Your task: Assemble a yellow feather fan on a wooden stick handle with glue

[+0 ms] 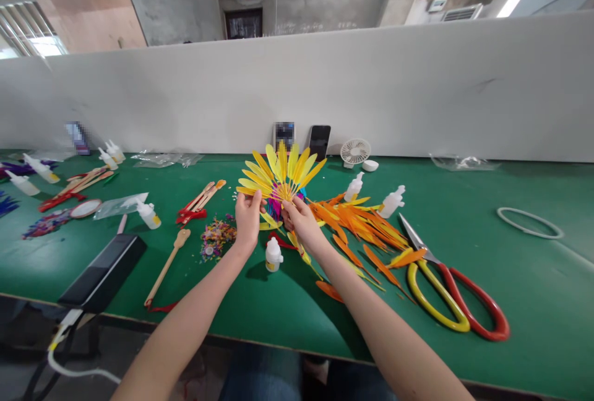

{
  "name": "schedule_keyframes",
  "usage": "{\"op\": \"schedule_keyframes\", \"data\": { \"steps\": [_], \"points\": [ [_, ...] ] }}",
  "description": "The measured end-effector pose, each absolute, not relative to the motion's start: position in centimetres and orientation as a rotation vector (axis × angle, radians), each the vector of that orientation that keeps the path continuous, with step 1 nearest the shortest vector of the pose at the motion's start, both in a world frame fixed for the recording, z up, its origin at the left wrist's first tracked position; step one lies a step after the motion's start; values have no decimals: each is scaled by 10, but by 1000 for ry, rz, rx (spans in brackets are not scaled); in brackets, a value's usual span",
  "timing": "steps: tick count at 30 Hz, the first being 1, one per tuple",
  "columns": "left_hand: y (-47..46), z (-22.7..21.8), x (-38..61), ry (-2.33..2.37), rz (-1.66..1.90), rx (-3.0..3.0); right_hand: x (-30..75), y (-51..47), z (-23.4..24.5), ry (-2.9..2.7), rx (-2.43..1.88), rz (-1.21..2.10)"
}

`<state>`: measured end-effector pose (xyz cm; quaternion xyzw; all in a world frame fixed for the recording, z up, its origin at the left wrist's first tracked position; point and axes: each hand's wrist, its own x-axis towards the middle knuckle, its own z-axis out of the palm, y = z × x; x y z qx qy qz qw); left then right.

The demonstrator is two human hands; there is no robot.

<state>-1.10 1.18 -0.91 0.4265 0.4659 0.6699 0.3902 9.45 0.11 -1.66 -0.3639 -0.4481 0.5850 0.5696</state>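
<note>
A fan of yellow feathers (281, 166) is spread above the middle of the table, with quills meeting at the bottom. My right hand (301, 218) pinches it where the quills meet. My left hand (248, 215) has its thumb and fingers closed at the fan's lower left edge; the fingertips are partly hidden. Purple and blue feathers (275, 208) show behind the quills. Just below my hands stands a small white glue bottle (273, 255). Loose orange feathers (359, 221) lie to the right of my right hand, with some yellow ones among them.
Large scissors (457, 286) with red and yellow handles lie at the right. Left are colourful bits (216, 239), a wooden stick (167, 268) and a black power bank (103, 272). A phone (320, 141) and a small fan (355, 151) stand by the white partition (394, 91).
</note>
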Motion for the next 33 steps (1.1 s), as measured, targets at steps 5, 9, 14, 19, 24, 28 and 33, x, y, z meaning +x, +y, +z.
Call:
{"op": "schedule_keyframes", "data": {
  "steps": [5,9,14,19,24,28,33],
  "points": [
    [12,-10,-9,1217,1628,1107,94,2,-16,-1015,-867,1396],
    [11,-9,-7,1168,1601,1128,94,1,-15,-996,-856,1426],
    [11,-7,-6,1140,1546,1178,94,0,-15,-977,-864,1444],
    [11,-9,-6,1151,1500,1179,94,4,-20,-989,-846,1436],
    [10,-9,-5,1154,1491,1182,91,8,-28,-1002,-821,1397],
    [8,-8,-4,1158,1497,1169,91,8,-29,-1024,-801,1400],
    [9,-9,-4,1153,1508,1170,92,5,-26,-1031,-782,1421]
  ]
}}
